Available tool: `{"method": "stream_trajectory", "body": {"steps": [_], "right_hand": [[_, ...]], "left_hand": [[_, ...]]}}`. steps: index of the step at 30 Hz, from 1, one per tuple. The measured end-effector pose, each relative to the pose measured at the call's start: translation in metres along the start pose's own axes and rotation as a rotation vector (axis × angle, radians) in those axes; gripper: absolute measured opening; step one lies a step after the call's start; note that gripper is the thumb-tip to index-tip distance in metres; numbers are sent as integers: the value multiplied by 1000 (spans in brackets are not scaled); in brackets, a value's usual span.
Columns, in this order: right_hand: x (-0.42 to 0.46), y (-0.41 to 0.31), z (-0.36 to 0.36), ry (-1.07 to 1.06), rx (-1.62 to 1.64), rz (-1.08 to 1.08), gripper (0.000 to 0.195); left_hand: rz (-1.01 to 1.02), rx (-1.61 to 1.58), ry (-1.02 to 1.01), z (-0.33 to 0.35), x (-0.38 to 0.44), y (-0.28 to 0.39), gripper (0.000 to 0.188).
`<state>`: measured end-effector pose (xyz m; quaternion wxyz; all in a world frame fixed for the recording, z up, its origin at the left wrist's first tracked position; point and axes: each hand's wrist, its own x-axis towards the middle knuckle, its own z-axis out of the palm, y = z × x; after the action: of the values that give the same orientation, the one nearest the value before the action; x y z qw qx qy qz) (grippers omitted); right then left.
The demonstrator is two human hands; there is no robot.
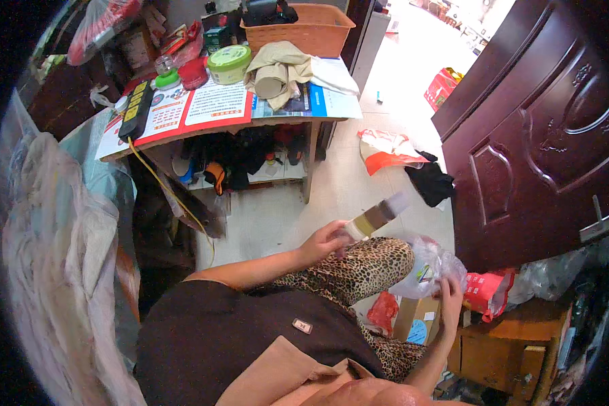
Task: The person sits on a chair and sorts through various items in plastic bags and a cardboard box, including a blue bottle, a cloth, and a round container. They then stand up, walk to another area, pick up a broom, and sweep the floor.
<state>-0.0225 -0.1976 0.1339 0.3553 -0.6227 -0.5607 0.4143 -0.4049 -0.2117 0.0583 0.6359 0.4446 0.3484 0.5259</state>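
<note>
My left hand grips the lower end of a bottle with brown and olive bands and a pale translucent top, tilted up to the right. Motion blurs the bottle slightly. Beneath that hand is my raised leg in leopard-print trousers. To the right of the knee, my right hand has its fingers on a thin clear plastic bag. Something with green and white print shows through the bag's film. Below the bag are a cardboard box with a blue round sticker and a red plastic wrapper.
A table holds a power strip, round tubs, a beige cloth and an orange basket. On the floor lie an orange-and-white bag and black cloth. A dark red door stands right, above a wooden cabinet.
</note>
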Motion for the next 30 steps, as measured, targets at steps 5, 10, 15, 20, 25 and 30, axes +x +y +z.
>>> {"method": "stream_trajectory", "body": {"steps": [5,10,15,20,25,30], "right_hand": [[27,-128,78,-256,40,-275,31],[39,-115,105,-389,56,-224,32],[37,-58,95,-351,-65,-183,27],[12,-16,34,-141,24,82,28],[-11,35,-21,76,16,224,32],[-29,90,-50,176,28,315,36]], "left_hand": [[180,-224,15,21,38,101,39],[346,-61,91,10,34,156,37],[174,86,149,-24,-13,44,31],[-102,26,620,-80,-45,-64,26],[-13,301,951,-146,2,-61,22],[209,434,1063,-190,68,-37,30]]}}
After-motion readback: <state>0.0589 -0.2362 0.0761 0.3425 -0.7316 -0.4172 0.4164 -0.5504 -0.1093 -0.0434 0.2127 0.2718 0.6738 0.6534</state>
